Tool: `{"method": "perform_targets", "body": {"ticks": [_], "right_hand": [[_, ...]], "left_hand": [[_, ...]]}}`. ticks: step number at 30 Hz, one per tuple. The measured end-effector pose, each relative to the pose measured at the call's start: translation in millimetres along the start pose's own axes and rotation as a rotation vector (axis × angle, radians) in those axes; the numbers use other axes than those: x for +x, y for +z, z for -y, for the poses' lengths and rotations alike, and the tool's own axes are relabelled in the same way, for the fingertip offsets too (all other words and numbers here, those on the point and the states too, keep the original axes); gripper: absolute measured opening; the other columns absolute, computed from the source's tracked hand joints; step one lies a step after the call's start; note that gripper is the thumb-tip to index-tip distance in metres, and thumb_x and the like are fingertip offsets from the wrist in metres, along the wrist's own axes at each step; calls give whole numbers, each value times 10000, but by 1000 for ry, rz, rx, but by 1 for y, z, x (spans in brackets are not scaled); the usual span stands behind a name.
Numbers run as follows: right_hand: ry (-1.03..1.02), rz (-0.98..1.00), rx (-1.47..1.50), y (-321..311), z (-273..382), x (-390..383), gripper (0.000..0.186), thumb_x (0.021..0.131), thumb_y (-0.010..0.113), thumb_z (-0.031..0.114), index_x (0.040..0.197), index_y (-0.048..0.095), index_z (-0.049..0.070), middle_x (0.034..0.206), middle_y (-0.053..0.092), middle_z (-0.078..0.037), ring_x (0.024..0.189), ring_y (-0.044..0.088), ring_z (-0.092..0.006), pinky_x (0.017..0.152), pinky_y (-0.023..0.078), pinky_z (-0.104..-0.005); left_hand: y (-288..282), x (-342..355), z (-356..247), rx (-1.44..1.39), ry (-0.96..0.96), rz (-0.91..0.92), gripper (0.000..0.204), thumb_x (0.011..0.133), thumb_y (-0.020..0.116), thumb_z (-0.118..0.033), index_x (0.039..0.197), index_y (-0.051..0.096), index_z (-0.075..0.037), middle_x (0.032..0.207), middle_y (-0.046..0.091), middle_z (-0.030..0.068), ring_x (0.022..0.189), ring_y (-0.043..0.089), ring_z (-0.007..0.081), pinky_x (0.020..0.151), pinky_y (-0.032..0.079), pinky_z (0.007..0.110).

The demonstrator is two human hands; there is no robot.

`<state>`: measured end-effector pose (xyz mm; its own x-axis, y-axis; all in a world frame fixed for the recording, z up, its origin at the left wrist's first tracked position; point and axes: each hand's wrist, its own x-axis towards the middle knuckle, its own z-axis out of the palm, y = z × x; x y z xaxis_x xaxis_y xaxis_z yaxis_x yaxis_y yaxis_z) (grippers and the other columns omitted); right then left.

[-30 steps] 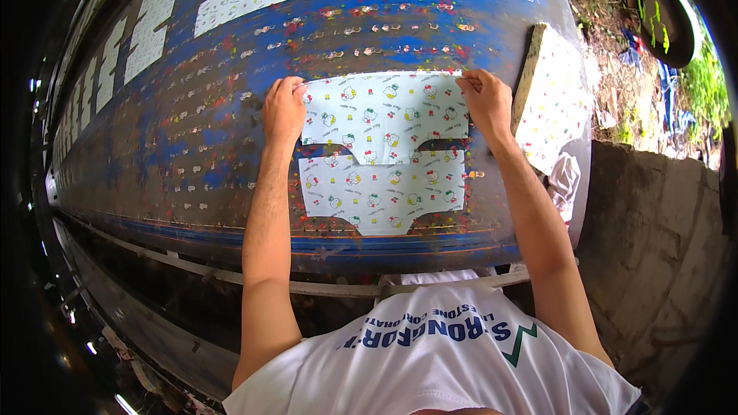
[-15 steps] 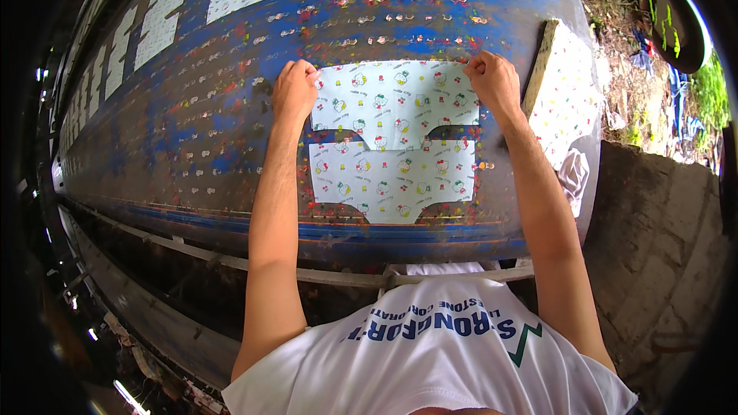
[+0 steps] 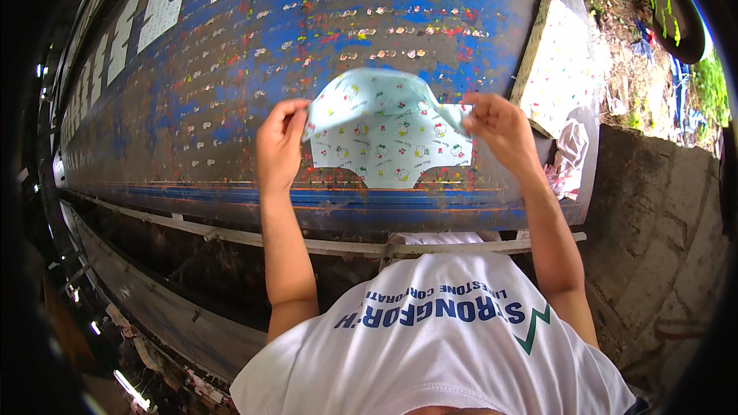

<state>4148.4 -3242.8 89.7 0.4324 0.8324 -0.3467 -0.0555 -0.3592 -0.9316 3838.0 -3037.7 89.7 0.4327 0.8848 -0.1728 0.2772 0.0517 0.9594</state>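
A pale printed fabric panel [image 3: 377,83] bows upward between my two hands, its far edge curved and raised. My left hand [image 3: 281,142] pinches its left side, and my right hand [image 3: 500,129] is closed at its right side, slightly blurred. Beneath and nearer to me, another fabric panel [image 3: 392,160] with the same small cartoon print lies flat on the table, its near edge cut into a central tab. The raised panel overlaps its far part, so where one ends and the other begins is hard to make out.
The long table [image 3: 231,119] is dark and blue, covered in paint specks. More printed panels [image 3: 165,0] lie in rows at its far left. On the right sit a stack of printed pieces [image 3: 565,69], a wooden strip [image 3: 534,46] and a crumpled cloth [image 3: 569,160]. A rail [image 3: 330,246] runs along the near side.
The far panel has been lifted off the table and drawn toward me, from flat to bowed, over the nearer panel. Both hands came nearer with it.
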Motion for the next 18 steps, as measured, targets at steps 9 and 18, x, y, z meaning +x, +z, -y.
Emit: {"method": "perform_targets", "body": {"ticks": [9,18], "right_hand": [[162,123,-134,-20,-8,-37,142,909,793,36,996,739,-63,872,770,-92,830,721,-102,711,564,-256],[10,-242,-464,8,-55,13,211,894,790,132,1055,770,-3,907,790,-150,817,769,-192,751,597,-313]], "left_hand": [[-34,-50,2,457,148,-60,123,998,690,-77,1052,738,23,988,707,78,866,654,165,774,507,296],[4,15,83,753,199,-173,127,962,700,-80,1085,710,-52,998,706,130,899,688,329,778,540,425]]}}
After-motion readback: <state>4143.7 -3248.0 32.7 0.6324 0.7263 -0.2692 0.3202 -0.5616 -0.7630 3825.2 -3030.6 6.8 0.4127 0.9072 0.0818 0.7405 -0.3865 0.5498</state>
